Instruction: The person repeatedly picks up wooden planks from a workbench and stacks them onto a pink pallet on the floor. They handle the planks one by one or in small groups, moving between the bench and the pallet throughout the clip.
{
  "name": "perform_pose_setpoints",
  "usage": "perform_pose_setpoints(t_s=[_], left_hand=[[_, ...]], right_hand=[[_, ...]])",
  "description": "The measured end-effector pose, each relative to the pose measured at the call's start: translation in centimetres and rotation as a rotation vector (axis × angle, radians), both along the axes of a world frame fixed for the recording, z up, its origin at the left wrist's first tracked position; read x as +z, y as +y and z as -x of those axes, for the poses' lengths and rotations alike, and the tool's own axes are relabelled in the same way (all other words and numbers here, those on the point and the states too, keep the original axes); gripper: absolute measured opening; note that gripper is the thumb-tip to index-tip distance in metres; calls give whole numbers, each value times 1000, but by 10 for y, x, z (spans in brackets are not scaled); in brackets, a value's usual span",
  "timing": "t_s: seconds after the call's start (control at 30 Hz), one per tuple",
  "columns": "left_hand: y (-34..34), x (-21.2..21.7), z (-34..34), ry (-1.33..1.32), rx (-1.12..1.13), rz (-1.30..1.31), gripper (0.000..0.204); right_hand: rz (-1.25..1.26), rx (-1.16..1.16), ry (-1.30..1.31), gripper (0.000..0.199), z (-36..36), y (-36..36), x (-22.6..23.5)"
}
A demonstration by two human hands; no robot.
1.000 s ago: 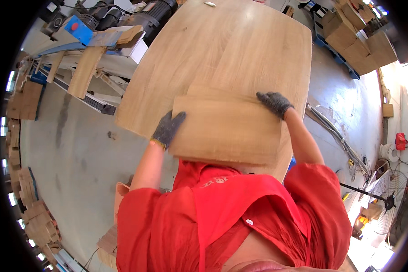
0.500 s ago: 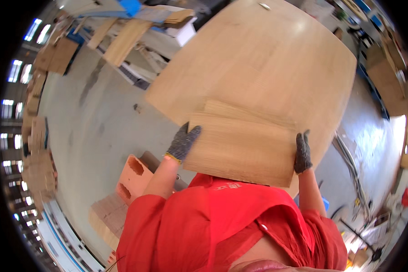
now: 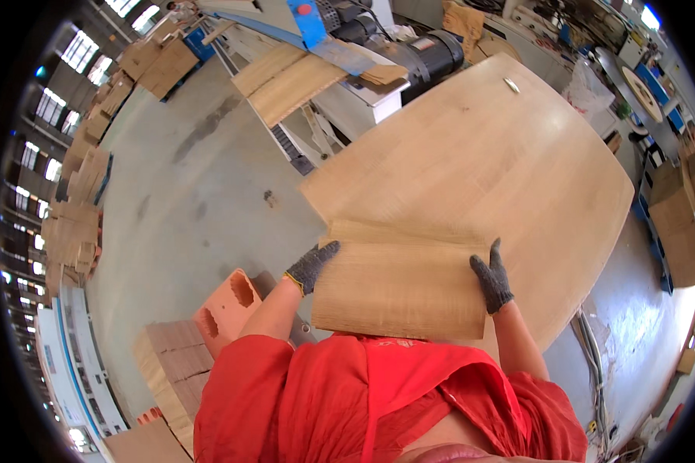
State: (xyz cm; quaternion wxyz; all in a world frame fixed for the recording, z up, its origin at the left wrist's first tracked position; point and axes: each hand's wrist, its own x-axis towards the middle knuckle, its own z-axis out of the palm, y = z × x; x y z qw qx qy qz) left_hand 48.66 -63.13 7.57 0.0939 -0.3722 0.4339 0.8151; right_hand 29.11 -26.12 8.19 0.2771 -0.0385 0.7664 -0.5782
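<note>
We seem to be squaring up a stack of boards (image 3: pixel 401 289) at the near edge of the table (image 3: pixel 517 162). Our right hand (image 3: pixel 493 279), thumb and fingers spread, meets the stack's right end; our left hand (image 3: pixel 312 267) is on the left end, though whether it pinches we cannot tell. Evening the uneven far side likely calls for steady pressure.

Light-brown wood-grain boards (image 3: pixel 400 285), rectangular, stacked slightly askew, broad faces up, at the tabletop's (image 3: pixel 517 170) near edge
</note>
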Motion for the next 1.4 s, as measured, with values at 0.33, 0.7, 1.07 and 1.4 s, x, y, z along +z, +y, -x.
perform_pose_setpoints(t_s=[0.33, 0.7, 1.07, 1.4], left_hand=[[37, 49, -20, 320, 125, 421, 76], [48, 68, -16, 558, -164, 536, 123], [55, 3, -49, 510, -226, 927, 119], [97, 9, -74, 402, 262, 886, 73]], right_hand=[[564, 127, -336, 101, 13, 19, 23], [-189, 335, 622, 93, -9, 115, -16], [-279, 578, 891, 70, -27, 74, -10], [-320, 742, 838, 62, -5, 65, -27]])
